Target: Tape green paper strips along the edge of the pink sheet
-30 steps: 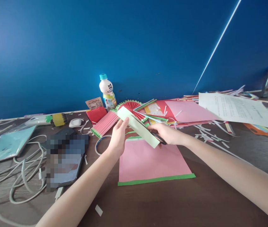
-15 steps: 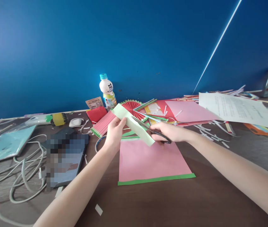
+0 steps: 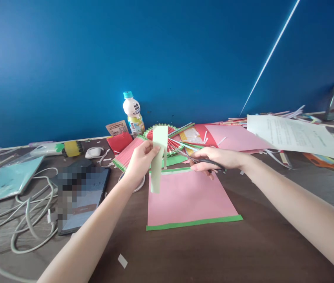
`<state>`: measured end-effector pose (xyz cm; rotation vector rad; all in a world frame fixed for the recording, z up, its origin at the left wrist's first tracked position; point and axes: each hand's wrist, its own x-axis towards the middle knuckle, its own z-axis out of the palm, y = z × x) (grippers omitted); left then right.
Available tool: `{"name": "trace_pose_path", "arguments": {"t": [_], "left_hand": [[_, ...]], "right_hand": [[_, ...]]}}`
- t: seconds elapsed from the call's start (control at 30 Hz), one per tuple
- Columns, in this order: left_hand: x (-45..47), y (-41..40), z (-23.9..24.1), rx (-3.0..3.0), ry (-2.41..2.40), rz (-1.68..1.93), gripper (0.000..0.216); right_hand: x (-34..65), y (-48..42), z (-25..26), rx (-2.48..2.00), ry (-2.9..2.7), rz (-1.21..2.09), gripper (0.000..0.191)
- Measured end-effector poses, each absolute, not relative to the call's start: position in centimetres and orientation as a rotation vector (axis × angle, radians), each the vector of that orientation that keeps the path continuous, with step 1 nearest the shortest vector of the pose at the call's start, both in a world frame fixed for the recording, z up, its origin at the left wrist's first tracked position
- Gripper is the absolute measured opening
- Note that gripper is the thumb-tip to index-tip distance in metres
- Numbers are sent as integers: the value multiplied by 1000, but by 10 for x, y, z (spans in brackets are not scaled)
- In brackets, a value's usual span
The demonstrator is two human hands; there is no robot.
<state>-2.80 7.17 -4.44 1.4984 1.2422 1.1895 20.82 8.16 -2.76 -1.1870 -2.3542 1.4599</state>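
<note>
My left hand (image 3: 143,159) pinches a pale green paper strip (image 3: 160,137) between thumb and fingers, holding it nearly upright. A narrow sliver (image 3: 165,159) hangs at the strip's right side. My right hand (image 3: 210,159) is closed around the handles of dark scissors (image 3: 198,158), whose blades point left toward the strip but lie apart from it. Beneath both hands a pink sheet (image 3: 190,200) with green bands along its near and far edges lies flat on the table. Behind the strip, a red pleated paper fan (image 3: 172,147) is partly hidden.
A bottle (image 3: 133,114) stands by the blue wall. To the left lie a phone (image 3: 81,212), tangled white cables (image 3: 28,212) and a blue-green packet (image 3: 10,179). Printed paper (image 3: 296,135), pink sheets (image 3: 237,137) and paper scraps cover the back right.
The green strip has swung from a slant to nearly upright, and a sliver now hangs beside it. My right hand has drawn the scissors slightly right, off the strip.
</note>
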Motion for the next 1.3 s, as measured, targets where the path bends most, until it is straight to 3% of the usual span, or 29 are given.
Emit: {"name": "trace_pose_path", "arguments": {"t": [0.47,1.3], "left_hand": [[-20,65,-47,1743,1209,1048,27],[-10,58,-40,1663,1218,1066,30]], "right_hand": [[202,77,-26,-1132,-2424,1402,35],[201,76,-27,-1121,-2468,1362,32]]}}
